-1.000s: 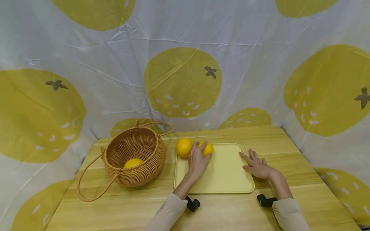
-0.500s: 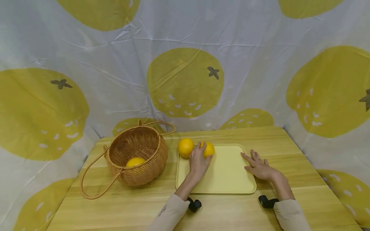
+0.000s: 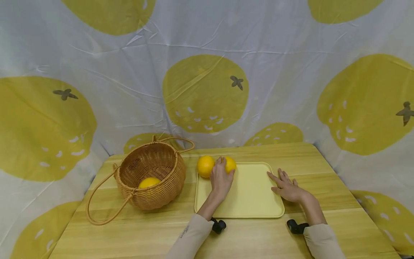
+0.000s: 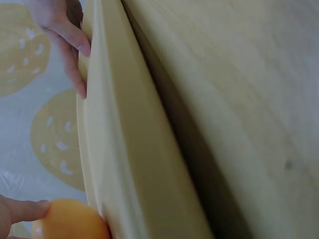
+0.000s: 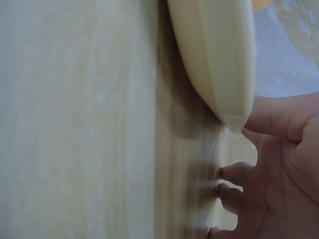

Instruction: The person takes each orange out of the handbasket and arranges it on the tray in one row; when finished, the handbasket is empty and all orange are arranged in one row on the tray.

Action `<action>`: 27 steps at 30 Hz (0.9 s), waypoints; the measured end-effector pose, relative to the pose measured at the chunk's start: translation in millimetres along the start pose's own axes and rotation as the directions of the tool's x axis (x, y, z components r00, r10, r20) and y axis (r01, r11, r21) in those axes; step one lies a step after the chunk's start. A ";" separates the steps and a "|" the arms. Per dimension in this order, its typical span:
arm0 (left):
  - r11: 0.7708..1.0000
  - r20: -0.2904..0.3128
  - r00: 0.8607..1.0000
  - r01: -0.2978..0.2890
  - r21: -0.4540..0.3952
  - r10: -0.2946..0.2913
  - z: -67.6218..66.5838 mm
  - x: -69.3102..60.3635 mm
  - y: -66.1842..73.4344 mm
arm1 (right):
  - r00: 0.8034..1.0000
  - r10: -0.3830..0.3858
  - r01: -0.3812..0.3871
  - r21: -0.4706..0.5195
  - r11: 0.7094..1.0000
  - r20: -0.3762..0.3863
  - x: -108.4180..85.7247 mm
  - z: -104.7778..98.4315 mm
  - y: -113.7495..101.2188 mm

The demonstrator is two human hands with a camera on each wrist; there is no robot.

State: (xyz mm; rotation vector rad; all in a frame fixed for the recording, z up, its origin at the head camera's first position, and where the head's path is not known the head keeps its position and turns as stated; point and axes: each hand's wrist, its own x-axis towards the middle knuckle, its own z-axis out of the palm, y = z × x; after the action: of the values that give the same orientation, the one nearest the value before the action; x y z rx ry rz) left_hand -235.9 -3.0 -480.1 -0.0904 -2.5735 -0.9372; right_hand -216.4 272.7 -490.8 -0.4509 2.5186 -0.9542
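Note:
In the head view a pale yellow tray (image 3: 253, 194) lies on the table. Two oranges are at its back left: one (image 3: 205, 166) left of my left hand (image 3: 221, 181), the other (image 3: 230, 164) gripped by that hand, its thumb on the near right side. The left wrist view shows a finger on that orange (image 4: 70, 220). My right hand (image 3: 289, 187) rests at the tray's right edge, fingers spread; in the right wrist view this hand (image 5: 286, 154) has its thumb against the tray's rim (image 5: 234, 64) and fingertips on the table.
A wicker basket (image 3: 163, 194) with two looped handles stands left of the tray, tilted towards the viewer, with a yellow-orange fruit (image 3: 149, 182) inside. Behind the wooden table (image 3: 258, 237) hangs a cloth (image 3: 278, 79) printed with large yellow fruits.
My left hand and the orange it grips have shifted slightly left, closer to the other orange. The right hand stays at the tray's edge.

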 end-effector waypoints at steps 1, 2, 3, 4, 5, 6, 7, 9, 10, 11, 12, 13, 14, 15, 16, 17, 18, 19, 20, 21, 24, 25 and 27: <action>1.000 -0.006 1.000 0.007 0.019 -0.007 -0.1 0.5 -0.1 | 1.000 0.000 0.000 0.000 1.000 0.000 -0.2 0.0 0.0; 0.999 -0.012 1.000 0.013 0.037 -0.013 -0.4 1.0 -0.2 | 1.000 0.000 0.000 0.000 1.000 0.002 -0.3 0.0 -0.1; 0.999 -0.019 1.000 0.021 0.050 -0.020 -0.6 1.5 -0.4 | 1.000 0.001 -0.001 -0.001 1.000 0.003 -0.5 0.1 -0.3; 0.998 -0.028 0.999 0.027 0.059 -0.025 -1.0 1.8 -0.7 | 1.000 0.001 -0.001 -0.001 1.000 0.004 -0.7 0.0 -0.6; 0.997 -0.034 0.999 0.030 0.066 -0.028 -1.2 2.2 -1.2 | 1.000 0.000 0.000 0.002 1.000 0.005 -1.0 -0.4 -0.6; 0.997 -0.039 0.999 0.031 0.064 -0.029 -1.4 2.4 -1.8 | 1.000 -0.001 0.001 0.003 1.000 0.004 -1.1 -0.5 -0.9; 0.998 -0.039 0.999 0.032 0.063 -0.029 -1.5 2.5 -2.3 | 1.000 0.000 0.000 0.004 1.000 0.002 -1.4 -0.7 -1.2; 0.998 -0.038 0.999 0.028 0.057 -0.026 -2.0 2.4 -3.3 | 1.000 0.000 0.000 0.003 1.000 0.001 -1.5 -0.7 -1.5; 0.998 -0.036 0.999 0.026 0.056 -0.024 -2.2 2.3 -3.8 | 1.000 0.000 0.000 0.004 1.000 0.001 -1.6 -0.8 -1.4; 0.998 -0.036 0.999 0.023 0.058 -0.021 -2.4 2.3 -4.4 | 1.000 -0.002 0.002 0.005 1.000 0.001 -1.6 -0.9 -1.2; 0.998 -0.036 0.999 0.019 0.060 -0.017 -2.8 2.0 -4.9 | 1.000 0.000 0.000 0.002 1.000 0.001 -1.4 -0.5 -1.1; 0.998 -0.031 0.999 0.018 0.065 -0.016 -3.0 2.0 -5.2 | 1.000 0.001 -0.001 0.001 1.000 0.002 -1.3 -0.4 -0.8; 0.998 -0.029 0.999 0.015 0.066 -0.013 -3.0 1.9 -5.7 | 1.000 0.003 -0.003 0.000 1.000 0.004 -1.0 -0.1 -0.6; 0.998 -0.029 1.000 0.010 0.069 -0.008 -3.2 1.5 -6.2 | 1.000 0.003 -0.003 0.001 1.000 0.005 -0.9 0.0 -0.3; 0.998 -0.027 1.000 0.005 0.065 -0.003 -3.7 0.8 -6.5 | 1.000 0.004 -0.004 0.002 1.000 0.008 -0.7 0.3 -0.4; 0.998 -0.024 1.000 0.000 0.063 0.002 -4.2 0.1 -6.7 | 1.000 0.005 -0.005 0.002 1.000 0.009 -0.5 0.5 -0.6; 0.998 -0.018 1.000 -0.003 0.061 0.005 -4.9 -0.7 -6.7 | 1.000 0.007 -0.007 0.002 1.000 0.010 -0.3 0.8 -0.8; 0.998 -0.012 1.000 -0.008 0.054 0.008 -5.6 -1.4 -6.8 | 1.000 0.006 -0.006 0.004 1.000 0.010 -0.2 0.8 -1.0; 0.999 -0.009 1.000 -0.015 0.049 0.015 -6.2 -2.0 -6.9 | 1.000 0.005 -0.005 0.004 1.000 0.009 -0.2 0.6 -1.1; 0.999 -0.004 1.000 -0.022 0.047 0.022 -7.2 -2.8 -6.7 | 1.000 0.002 -0.002 0.005 1.000 0.008 -0.3 0.4 -1.1; 0.998 0.013 0.999 -0.040 0.051 0.040 -9.1 -3.9 -6.5 | 1.000 0.002 -0.002 0.001 1.000 0.002 -0.6 0.0 -1.4; 0.998 0.017 0.999 -0.045 0.052 0.045 -9.6 -4.3 -6.4 | 1.000 0.001 -0.001 0.001 1.000 0.002 -0.8 -0.1 -1.4; 0.997 0.023 0.998 -0.052 0.058 0.051 -10.3 -5.0 -6.4 | 1.000 0.002 -0.002 0.001 1.000 0.004 -1.0 0.0 -1.4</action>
State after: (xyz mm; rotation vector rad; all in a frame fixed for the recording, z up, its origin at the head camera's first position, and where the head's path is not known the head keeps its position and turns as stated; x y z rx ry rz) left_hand -228.9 -14.1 -478.7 -0.1509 -2.6032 -0.8465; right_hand -215.4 272.1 -489.6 -0.4497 2.5146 -0.9535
